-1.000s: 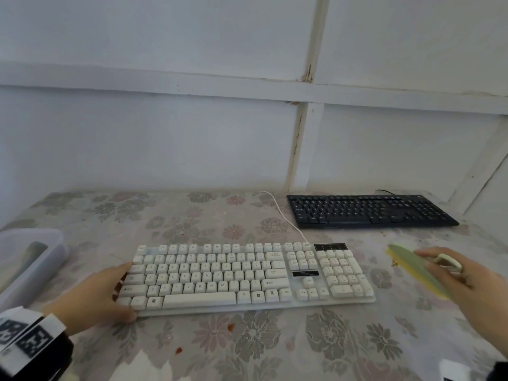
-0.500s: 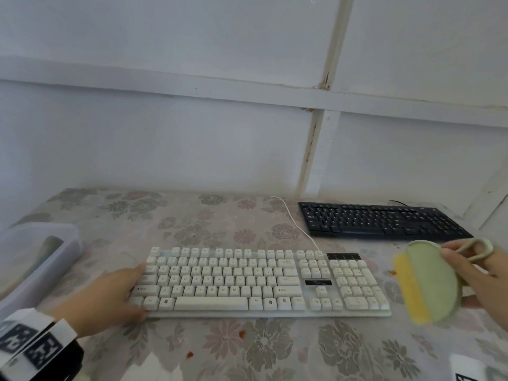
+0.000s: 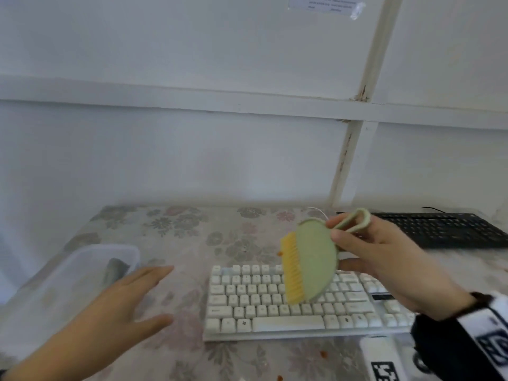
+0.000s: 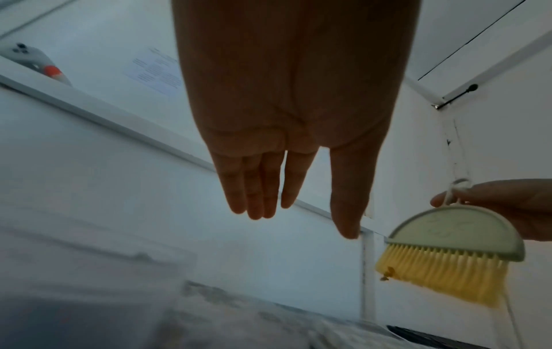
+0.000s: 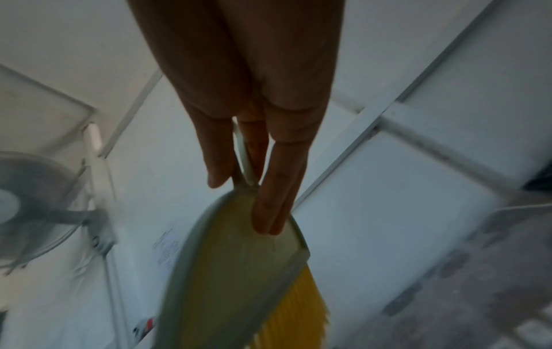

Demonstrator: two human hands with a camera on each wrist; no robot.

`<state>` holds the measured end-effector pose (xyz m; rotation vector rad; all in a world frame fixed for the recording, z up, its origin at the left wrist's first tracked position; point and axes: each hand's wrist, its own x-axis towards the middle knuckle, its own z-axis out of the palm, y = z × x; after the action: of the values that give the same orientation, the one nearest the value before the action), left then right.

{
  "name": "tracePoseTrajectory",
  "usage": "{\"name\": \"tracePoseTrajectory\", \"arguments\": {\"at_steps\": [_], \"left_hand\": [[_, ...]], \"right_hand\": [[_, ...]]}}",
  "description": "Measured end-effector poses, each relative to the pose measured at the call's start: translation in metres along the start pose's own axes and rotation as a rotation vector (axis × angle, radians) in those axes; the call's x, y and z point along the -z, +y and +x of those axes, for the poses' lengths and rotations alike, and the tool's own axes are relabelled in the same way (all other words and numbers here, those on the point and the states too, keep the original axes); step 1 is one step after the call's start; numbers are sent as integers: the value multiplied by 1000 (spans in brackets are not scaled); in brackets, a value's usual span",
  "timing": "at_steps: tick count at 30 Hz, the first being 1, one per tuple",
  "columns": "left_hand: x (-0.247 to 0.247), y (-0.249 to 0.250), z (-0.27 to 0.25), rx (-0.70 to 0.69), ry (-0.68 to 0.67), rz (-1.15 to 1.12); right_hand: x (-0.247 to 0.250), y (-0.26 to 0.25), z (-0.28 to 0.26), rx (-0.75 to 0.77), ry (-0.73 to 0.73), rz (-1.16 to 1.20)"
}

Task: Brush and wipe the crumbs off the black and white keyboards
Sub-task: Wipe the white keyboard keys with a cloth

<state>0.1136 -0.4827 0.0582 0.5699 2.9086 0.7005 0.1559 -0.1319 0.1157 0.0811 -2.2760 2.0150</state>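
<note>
Since half a second ago the left hand (image 3: 118,303) has come off the left end of the white full-size keyboard (image 3: 275,303) and is now hovering just to that keyboard's left, fingers straight and spread, holding nothing; the left wrist view is showing the same flat, released palm (image 4: 286,118). The right hand (image 3: 384,265) has carried the pale green half-round brush with yellow bristles (image 3: 310,268) from beyond the keyboard's right end to a spot in the air above its middle keys. The person is pinching the brush's green loop handle (image 3: 354,220) between thumb and forefinger, with the other fingers (image 5: 278,189) lying against the flat back of the brush (image 5: 227,271). The brush is hanging tilted, bristles turned toward the keyboard's left side and clear of the keys. In the left wrist view a small orange crumb is clinging to the bristle tips (image 4: 388,271).

The white keyboard is lying flat on the floral-patterned tablecloth (image 3: 192,232). The black keyboard (image 3: 445,229) is lying behind the white keyboard's right end, near the wall. A clear plastic tub (image 3: 82,273) is sitting well to the white keyboard's left. A few orange crumbs (image 3: 324,353) are lying on the cloth in front of the white keyboard.
</note>
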Motion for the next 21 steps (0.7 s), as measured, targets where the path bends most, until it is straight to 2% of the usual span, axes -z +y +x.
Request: {"name": "tracePoseTrajectory", "arguments": {"at_steps": [5,8,12,16,21], "left_hand": [[39,-49,-17,59,65,-2],[54,-79,-25,96,37,-53],[63,-113,-30,100,-60,-114],[64,-134,-34,108,-125,-224],[63,-153,-39,156,-134,-412]], "right_hand": [[-91,-15,38,22,-86,-109],[-140,-24,62,53,-133,-192],[-204,-26,91,42,-217,-151],[-262,-23,114,-4,-299,-100],[-316,-12,133,-159,-365,-48]]}}
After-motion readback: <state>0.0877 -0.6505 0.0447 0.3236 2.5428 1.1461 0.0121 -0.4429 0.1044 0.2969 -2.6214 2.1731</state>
